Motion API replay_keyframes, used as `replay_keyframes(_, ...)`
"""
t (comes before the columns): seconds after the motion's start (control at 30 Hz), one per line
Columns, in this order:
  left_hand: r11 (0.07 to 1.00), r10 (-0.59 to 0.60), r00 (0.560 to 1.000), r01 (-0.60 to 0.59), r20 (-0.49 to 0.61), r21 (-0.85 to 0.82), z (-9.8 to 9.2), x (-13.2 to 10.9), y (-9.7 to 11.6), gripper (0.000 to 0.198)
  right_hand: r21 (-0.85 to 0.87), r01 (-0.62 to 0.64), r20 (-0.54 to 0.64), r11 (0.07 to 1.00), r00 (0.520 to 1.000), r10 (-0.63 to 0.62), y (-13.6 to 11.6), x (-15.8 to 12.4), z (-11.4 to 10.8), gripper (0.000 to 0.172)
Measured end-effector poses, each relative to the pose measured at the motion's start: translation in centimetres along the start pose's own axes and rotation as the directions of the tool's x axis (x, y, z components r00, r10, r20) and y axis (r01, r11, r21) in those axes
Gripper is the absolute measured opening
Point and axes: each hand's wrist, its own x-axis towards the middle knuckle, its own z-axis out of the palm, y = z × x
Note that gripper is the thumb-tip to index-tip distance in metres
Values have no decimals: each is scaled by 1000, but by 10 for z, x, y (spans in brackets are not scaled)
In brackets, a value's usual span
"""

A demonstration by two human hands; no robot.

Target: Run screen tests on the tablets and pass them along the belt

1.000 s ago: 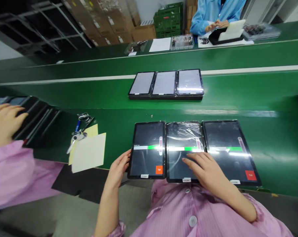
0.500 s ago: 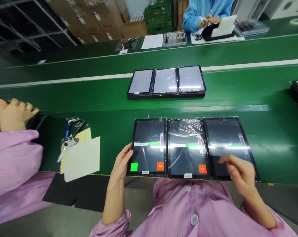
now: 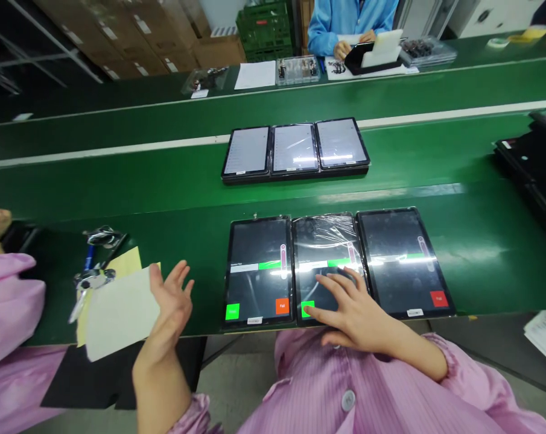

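Three dark tablets lie side by side at the near edge of the green belt: a left tablet [image 3: 258,271], a film-wrapped middle tablet [image 3: 329,253] and a right tablet [image 3: 402,260]. Each screen shows a green bar; red and green squares sit at the bottom corners. My right hand [image 3: 347,307] rests flat on the middle tablet's lower screen, fingers spread, index fingertip beside its green square. My left hand [image 3: 171,301] hovers open, palm turned right, left of the left tablet and touching nothing.
Three lit tablets [image 3: 295,149] sit in a row further up the belt. White and yellow sheets [image 3: 119,310] with a pen and keys [image 3: 92,274] lie at the left. A pink-sleeved co-worker [image 3: 5,307] is at far left, another person in blue [image 3: 349,24] across. Black trays [image 3: 533,166] are at right.
My left hand let go of the left tablet's edge and moved left, opening. My right hand came back from the right tablet onto the middle one, where a green square now shows.
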Motion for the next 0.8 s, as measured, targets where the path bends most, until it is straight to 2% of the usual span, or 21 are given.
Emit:
replay_keyframes(0.07,994,70,995,-75,69,77,1,15,22,81,-26,36,1,999,999,-36,2,-1,-1,48)
replay_keyframes(0.13,946,150,971,-195,184,258,11,33,48,74,-82,5,-37,997,999,-8,11,-12,-12,46)
replay_keyframes(0.2,855,224,933,-327,280,404,24,55,73,68,-115,-96,-117,989,990,82,27,-34,-29,43)
replay_keyframes(0.3,750,286,875,-458,390,477,44,95,99,61,-99,-270,-191,958,950,248,51,-77,-52,27)
replay_keyframes(0.37,724,260,855,-480,449,495,56,123,110,58,-84,-318,-186,944,936,298,57,-99,-56,22)
replay_keyframes(0.47,717,178,865,-441,470,540,73,156,122,55,-75,-287,-136,955,952,275,52,-114,-49,27)
replay_keyframes(0.57,698,121,881,-403,457,592,81,171,132,50,-69,-260,-79,963,964,254,46,-116,-46,34)
replay_keyframes(0.63,676,80,894,-373,440,636,81,171,137,48,-14,-299,-119,954,948,295,55,-120,-51,41)
replay_keyframes(0.67,668,59,900,-357,432,653,80,170,139,48,53,-343,-170,938,922,347,65,-123,-55,45)
replay_keyframes(0.7,666,39,904,-342,427,663,79,168,141,47,141,-401,-230,905,876,424,80,-125,-57,48)
replay_keyframes(0.73,667,24,906,-329,422,668,78,166,142,45,245,-467,-281,850,804,523,98,-126,-59,50)
replay_keyframes(0.8,668,9,911,-312,412,675,79,162,145,44,460,-560,-322,689,618,718,138,-122,-54,51)
